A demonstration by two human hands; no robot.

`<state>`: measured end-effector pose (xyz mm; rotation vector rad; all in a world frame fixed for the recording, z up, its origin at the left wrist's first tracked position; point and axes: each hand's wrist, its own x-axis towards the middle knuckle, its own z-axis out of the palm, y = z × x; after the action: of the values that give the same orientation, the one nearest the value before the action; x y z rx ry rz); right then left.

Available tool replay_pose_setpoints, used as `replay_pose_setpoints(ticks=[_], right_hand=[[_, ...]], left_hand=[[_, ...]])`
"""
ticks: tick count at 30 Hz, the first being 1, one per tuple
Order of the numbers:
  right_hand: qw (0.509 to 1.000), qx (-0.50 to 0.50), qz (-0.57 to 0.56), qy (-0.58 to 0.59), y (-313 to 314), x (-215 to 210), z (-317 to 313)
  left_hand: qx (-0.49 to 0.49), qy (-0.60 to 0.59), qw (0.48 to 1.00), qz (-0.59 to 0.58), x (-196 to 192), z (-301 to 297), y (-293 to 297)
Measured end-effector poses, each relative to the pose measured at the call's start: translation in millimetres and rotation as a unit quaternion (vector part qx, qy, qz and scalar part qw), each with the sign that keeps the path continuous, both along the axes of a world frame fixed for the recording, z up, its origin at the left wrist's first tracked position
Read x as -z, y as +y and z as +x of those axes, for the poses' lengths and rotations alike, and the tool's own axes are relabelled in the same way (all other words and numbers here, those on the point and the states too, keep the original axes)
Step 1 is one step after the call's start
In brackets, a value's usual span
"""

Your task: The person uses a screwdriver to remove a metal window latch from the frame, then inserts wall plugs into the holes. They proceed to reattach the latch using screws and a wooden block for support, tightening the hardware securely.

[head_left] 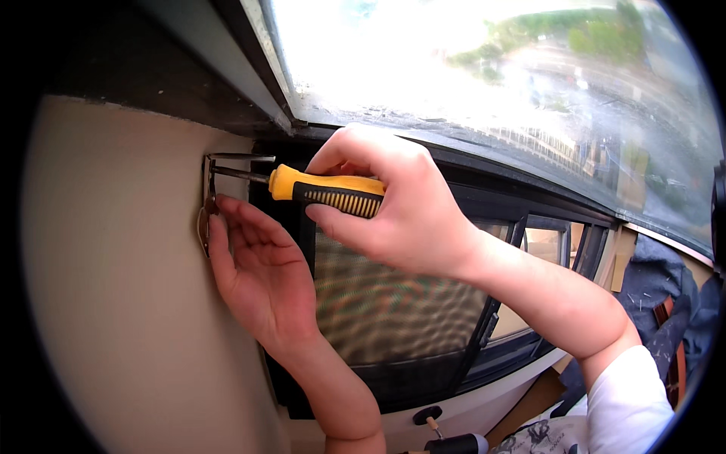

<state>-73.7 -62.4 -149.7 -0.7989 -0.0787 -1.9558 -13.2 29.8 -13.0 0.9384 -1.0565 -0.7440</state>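
Note:
My right hand is wrapped round the handle of a yellow-and-black screwdriver. Its shaft points left, and the tip meets a small metal bracket on the beige wall. A thin metal arm sticks out from the bracket's top, just above the shaft. Below the screwdriver, my left hand is turned palm up, thumb and forefinger closed on the bracket's lower part. The exact contact of the screwdriver tip is too small to make out.
A black-framed window with a mesh screen stands behind my hands. Slanted glass spans the top right. Blue-grey cloth hangs at the right. A grey-and-black cylindrical tool is at the bottom, beside a dark round knob.

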Motion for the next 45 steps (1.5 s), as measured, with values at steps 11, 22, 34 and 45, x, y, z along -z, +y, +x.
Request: replay_pose_setpoints(ticks=[11,22,34,45], right_hand=[[0.973,-0.229,-0.003,-0.017,-1,-1,-4],[0.874,-0.482,-0.005,0.059,-11,-4,-31],[0.995,-0.003,0.036,0.09,13,26,-16],[0.977,0.194,0.047,0.072,0,-15,12]], left_hand=[[-0.044,-0.044,0.998,-0.024,3,1,1],[-0.09,-0.159,0.983,-0.026,21,-18,-23],[-0.186,-0.222,0.952,-0.098,31,-22,-46],[-0.472,-0.587,0.619,-0.223,35,-2,-11]])
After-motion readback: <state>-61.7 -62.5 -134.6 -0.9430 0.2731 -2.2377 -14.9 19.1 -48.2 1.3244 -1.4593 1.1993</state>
